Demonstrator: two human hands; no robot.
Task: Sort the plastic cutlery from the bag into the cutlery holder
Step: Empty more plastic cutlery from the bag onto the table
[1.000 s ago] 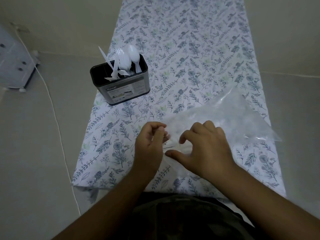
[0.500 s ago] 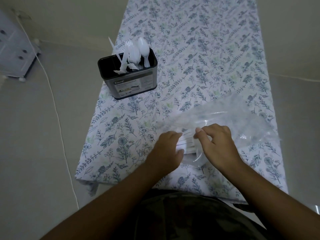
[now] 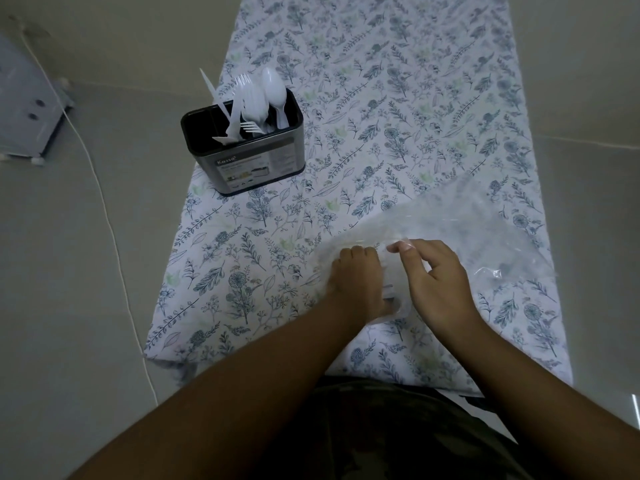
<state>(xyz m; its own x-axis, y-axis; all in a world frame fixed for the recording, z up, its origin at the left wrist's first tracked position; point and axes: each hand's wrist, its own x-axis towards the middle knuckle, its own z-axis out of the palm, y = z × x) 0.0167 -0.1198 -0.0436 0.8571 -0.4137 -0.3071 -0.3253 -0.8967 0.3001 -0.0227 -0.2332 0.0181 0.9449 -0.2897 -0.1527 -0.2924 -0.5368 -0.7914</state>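
The clear plastic bag (image 3: pixel 460 237) lies crumpled and see-through on the floral-covered bench (image 3: pixel 381 98), at about four o'clock from the cutlery holder (image 3: pixel 244 147), well apart from it. That dark holder stands upright near the bench's left edge, white forks, spoons and a knife sticking up out of it. Compared with half a second back, both hands sit a touch further into the bag's mouth, the holder unmoved. The left hand (image 3: pixel 356 275) is knuckles-up, fingers curled down into the plastic, gripping the bag's opening. The right hand (image 3: pixel 434 275) arches over it, thumb and forefinger pinching a fold of the bag. White cutlery pieces show faintly between them.
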